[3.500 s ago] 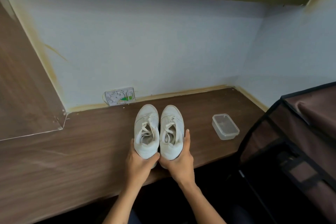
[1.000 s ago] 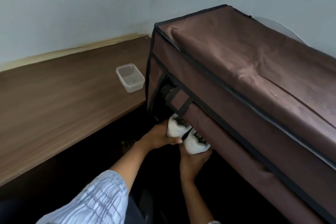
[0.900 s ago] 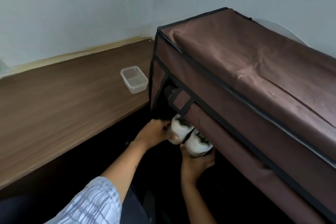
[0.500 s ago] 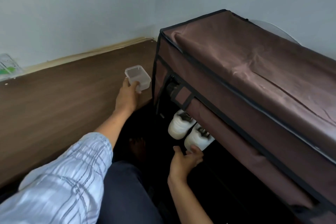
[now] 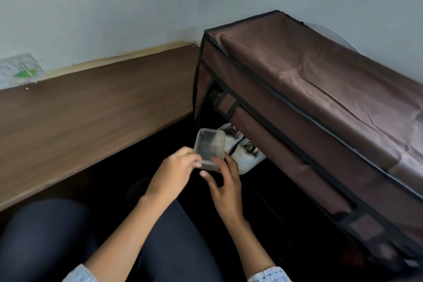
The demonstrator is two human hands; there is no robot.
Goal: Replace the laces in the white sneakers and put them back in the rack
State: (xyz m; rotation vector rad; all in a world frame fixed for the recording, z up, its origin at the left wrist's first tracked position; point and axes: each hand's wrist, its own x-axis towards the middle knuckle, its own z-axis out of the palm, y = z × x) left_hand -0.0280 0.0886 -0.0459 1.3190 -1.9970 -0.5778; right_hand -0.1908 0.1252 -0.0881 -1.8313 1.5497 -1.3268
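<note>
Head view, the only one: white sneakers (image 5: 246,155) are sitting side by side inside the rack (image 5: 320,107), on a low shelf w/ heels facing out, tucked under the brown fabric front, prob. so the cover can drop over them. Laces are barely showing from here; can't tell how they're tied.

Left hand (image 5: 174,171) is pinching the near edge of a clear plastic container (image 5: 209,146) btwn thumb and curled fingers, holding it tilted up in front of the shoes. Right hand (image 5: 225,181) is coming in from below, fingers loosely spread, fingertips touching the container's lower edge. It's supporting rather than gripping, likely steadying the box so both hands can manage it. Container is looking empty, though blur is making that uncertain.

Wooden desk (image 5: 91,110) is running along the wall at left, just beside the rack's end. Person is sitting low, dark-trousered knees in the foreground.

Judging by the shoes already shelved, the main job is looking done; the container seems like tidy-up.
</note>
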